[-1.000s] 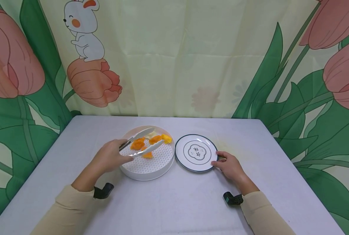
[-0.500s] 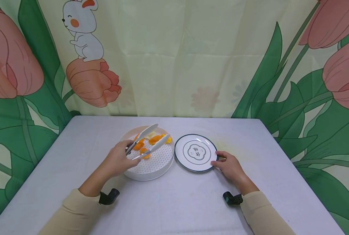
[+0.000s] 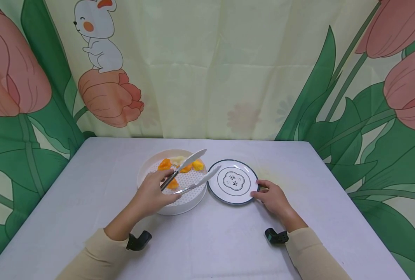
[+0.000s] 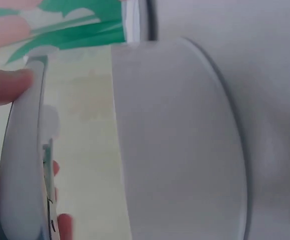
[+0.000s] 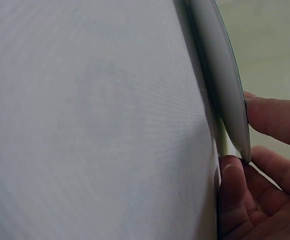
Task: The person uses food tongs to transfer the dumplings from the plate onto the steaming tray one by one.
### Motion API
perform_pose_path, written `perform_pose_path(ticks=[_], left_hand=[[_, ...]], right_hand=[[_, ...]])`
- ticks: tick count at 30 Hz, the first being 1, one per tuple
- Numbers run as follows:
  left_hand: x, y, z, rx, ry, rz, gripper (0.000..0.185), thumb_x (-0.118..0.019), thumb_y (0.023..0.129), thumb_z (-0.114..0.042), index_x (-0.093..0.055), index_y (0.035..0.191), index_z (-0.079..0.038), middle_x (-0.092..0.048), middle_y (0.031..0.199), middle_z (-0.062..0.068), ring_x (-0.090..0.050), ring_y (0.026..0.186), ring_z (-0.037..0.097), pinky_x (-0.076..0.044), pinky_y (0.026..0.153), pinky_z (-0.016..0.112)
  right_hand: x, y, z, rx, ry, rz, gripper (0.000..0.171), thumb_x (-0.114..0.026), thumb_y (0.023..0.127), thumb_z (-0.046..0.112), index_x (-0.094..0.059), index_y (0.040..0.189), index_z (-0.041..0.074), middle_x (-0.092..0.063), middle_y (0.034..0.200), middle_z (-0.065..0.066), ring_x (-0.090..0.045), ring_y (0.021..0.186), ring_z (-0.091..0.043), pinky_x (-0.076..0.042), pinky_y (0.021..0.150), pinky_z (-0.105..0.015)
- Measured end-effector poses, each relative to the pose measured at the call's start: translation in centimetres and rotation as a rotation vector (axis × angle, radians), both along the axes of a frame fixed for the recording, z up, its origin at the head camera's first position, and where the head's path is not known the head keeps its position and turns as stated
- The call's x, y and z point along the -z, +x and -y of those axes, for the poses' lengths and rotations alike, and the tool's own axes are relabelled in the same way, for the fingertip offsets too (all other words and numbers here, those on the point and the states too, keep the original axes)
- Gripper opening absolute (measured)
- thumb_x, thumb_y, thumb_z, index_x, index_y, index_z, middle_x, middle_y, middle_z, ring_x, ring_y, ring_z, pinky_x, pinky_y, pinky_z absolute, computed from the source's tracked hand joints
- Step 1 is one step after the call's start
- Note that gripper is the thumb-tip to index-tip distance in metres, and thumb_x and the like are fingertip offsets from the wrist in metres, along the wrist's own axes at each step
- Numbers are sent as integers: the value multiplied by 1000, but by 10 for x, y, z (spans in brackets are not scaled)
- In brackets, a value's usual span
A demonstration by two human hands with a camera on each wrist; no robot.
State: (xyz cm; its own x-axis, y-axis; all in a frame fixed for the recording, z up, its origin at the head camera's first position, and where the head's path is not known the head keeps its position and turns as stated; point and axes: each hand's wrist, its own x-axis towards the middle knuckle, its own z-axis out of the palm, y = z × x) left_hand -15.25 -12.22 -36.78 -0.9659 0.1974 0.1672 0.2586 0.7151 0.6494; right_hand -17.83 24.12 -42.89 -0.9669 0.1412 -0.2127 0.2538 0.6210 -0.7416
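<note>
My left hand (image 3: 155, 196) grips metal tongs with pale tips (image 3: 194, 156) above a round white perforated tray (image 3: 181, 209). The two tong arms are spread, with no food seen held in them; their tips reach past the tray's right side toward the plate. Orange pieces (image 3: 164, 164), a yellow piece (image 3: 197, 165) and a pale piece (image 3: 177, 160) lie in the tray. In the left wrist view, the thumb presses the tongs' arm (image 4: 22, 150) beside the tray wall (image 4: 179, 145). My right hand (image 3: 272, 197) pinches the right edge of a white, blue-rimmed plate (image 3: 232, 197), thumb on top.
A white cloth covers the table (image 3: 207, 245). Tray and plate stand side by side, almost touching. Behind the table's far edge hangs a curtain (image 3: 207, 77) printed with tulips and a rabbit. A black wrist camera (image 3: 139, 241) sits below my left wrist.
My left hand and the spread tongs have moved right across the tray, bringing the tips to the plate's left side. The right hand and plate have stayed in place.
</note>
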Motion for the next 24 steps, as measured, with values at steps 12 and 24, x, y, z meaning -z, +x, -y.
perform_pose_path(ticks=[12,24], left_hand=[[11,10,-21,0,-27,-62,70,-79,61,-40,-50,118,-11,-51,112,2,-49,97,21,-41,80,37],[20,24,-54,-35,-59,-136,73,-74,61,-49,-51,116,-8,-52,107,2,-49,88,15,-43,73,30]], right_hand=[[-1,-1,0,2,12,7,65,-67,78,36,-42,133,14,-43,129,-13,-45,104,-27,-43,84,-39],[0,-2,0,1,4,10,64,-67,78,35,-42,133,14,-43,128,-12,-45,103,-26,-43,83,-38]])
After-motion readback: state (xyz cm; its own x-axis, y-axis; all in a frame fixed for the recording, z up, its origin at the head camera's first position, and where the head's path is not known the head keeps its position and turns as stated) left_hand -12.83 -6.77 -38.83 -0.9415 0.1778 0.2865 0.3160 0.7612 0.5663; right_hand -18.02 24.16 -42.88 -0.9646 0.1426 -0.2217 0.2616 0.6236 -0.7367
